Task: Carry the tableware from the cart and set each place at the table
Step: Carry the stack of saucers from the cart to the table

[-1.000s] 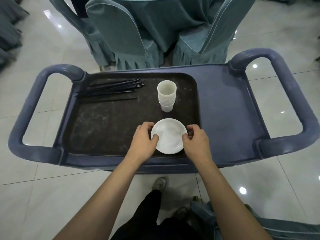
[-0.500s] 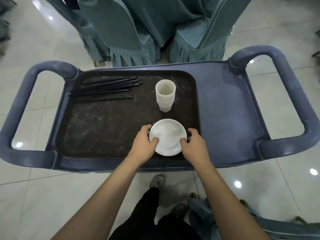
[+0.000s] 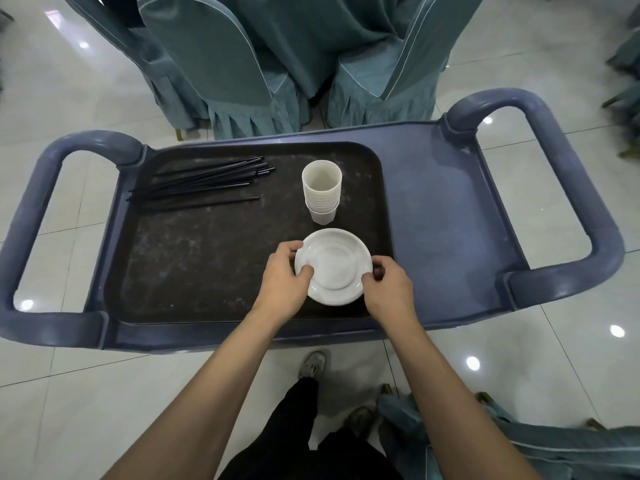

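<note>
As the grip now stands: we find the left hand (image 3: 282, 282) and the right hand (image 3: 388, 289) holding opposite rims of the white saucer (image 3: 334, 268), with thumbs on its upper face and fingers curled round its edge.
Saucer location: near right part of the dark tray (image 3: 207, 265) on the blue cart (image 3: 450, 216), just in front of the cup stack (image 3: 321, 192). We cannot tell whether it has cleared the tray.
Change: compared with a second ago, both thumbs lie further in over the saucer's face, and the saucer shows closer to the cup stack.
Meaning for task: we judge the pick-up to be under way. The carry to the cloth-draped bench (image 3: 304, 39) beyond the cart has not begun.
Unchanged: the cup stack and the black chopsticks (image 3: 207, 183) keep their places on the tray.
</note>
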Demonstrator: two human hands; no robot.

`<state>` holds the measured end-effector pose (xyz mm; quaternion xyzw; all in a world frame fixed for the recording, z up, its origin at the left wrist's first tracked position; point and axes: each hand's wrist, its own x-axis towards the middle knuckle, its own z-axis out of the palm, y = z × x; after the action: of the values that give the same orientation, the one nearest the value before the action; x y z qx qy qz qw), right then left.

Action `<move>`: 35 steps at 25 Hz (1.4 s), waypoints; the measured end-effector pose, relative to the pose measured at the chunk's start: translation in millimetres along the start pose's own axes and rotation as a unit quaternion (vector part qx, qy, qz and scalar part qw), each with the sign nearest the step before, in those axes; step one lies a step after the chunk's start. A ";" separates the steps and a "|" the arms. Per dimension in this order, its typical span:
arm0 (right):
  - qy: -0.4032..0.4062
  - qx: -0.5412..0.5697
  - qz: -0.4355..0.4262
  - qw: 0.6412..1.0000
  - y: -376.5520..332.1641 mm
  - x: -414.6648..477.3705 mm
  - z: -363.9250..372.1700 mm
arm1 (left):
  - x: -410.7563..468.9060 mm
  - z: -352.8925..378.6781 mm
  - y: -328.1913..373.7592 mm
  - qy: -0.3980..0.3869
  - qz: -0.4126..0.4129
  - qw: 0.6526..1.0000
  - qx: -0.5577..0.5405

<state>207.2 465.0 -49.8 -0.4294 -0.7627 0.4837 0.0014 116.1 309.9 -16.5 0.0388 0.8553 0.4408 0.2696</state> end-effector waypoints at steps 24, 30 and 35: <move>0.285 0.099 0.083 0.950 110.3 -120.2 -145.5 | -96.7 137.0 77.3 -0.193 0.212 0.955 0.072; 0.361 0.135 0.121 0.915 141.1 -166.9 -171.2 | -131.9 177.8 88.6 -0.262 0.249 0.927 0.103; 0.431 0.157 0.151 0.876 169.8 -211.7 -177.6 | -166.0 209.8 93.5 -0.339 0.281 0.891 0.112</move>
<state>526.0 484.6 6.7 -0.6993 -0.5268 0.3579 0.3247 345.4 470.1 29.1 0.4543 0.7090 0.3596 0.4021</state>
